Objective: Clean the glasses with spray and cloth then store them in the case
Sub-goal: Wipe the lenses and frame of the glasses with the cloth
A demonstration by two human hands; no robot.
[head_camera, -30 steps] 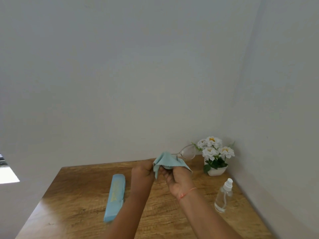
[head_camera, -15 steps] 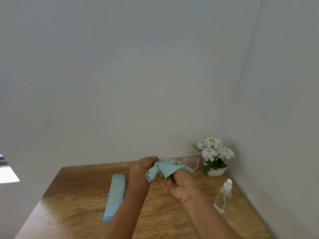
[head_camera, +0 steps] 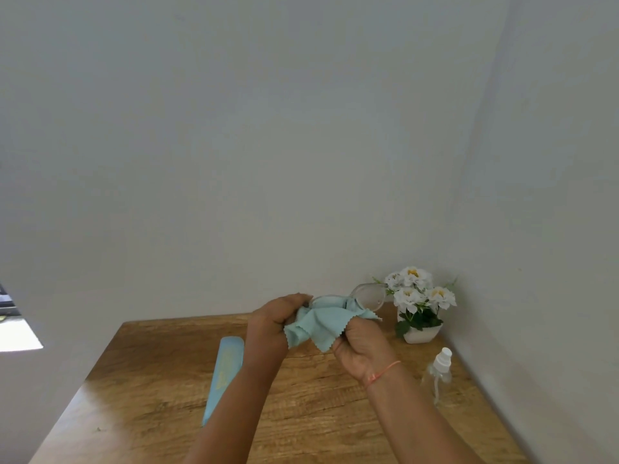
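Up over a brown wooden table (head_camera: 150,396), two hands are held close together. The left hand (head_camera: 278,318) has its fingers curled tight on one end of the glasses (head_camera: 368,296). The right hand (head_camera: 360,349) has its fingers bent and pinches the light blue cloth (head_camera: 318,326), which is bunched over one lens. The other lens sticks out clear on the right side, in front of the flowers. A thin orange string (head_camera: 382,373) goes round the right wrist.

The table has wavy wood lines and sits in a corner. A long light blue case (head_camera: 224,373) lies flat and closed on it, left of the arms. A small see-through spray bottle (head_camera: 438,370) with a white top stands on the right, near the side wall. Behind it, in the corner, is a little white pot (head_camera: 418,333) with white flowers (head_camera: 415,286). The walls (head_camera: 234,162) are plain and pale grey. At the far left edge is a bright patch of light (head_camera: 16,333).
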